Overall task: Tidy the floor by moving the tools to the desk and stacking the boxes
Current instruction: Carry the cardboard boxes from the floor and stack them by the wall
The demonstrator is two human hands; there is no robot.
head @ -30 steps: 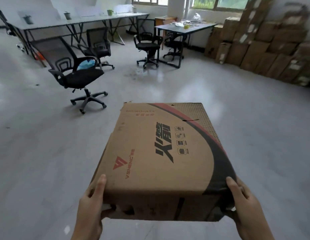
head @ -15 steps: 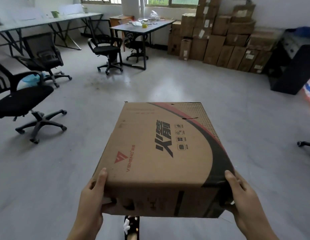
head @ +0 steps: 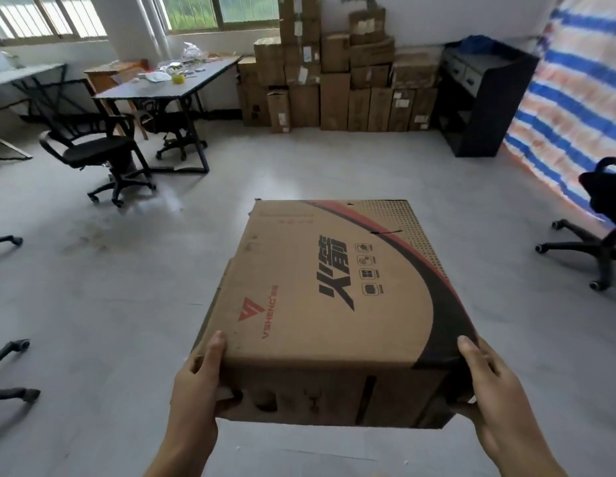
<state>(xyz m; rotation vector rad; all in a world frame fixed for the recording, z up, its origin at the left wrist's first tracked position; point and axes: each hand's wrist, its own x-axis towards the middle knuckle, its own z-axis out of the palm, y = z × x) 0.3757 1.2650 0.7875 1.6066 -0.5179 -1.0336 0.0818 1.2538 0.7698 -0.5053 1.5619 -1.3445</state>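
The left hand [head: 196,383] and right hand [head: 489,387] grip the near corners of a cardboard box [head: 330,297] carried between them above the floor [head: 110,287].

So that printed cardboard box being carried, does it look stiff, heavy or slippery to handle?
The cardboard box probably is stiff: its top stays flat though held only at the near corners. Likely moderate weight, since left hand and right hand both grip it. The matte surface seems unlikely to slip.

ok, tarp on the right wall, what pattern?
Striped tarp: blue, white and orange bands; head view.
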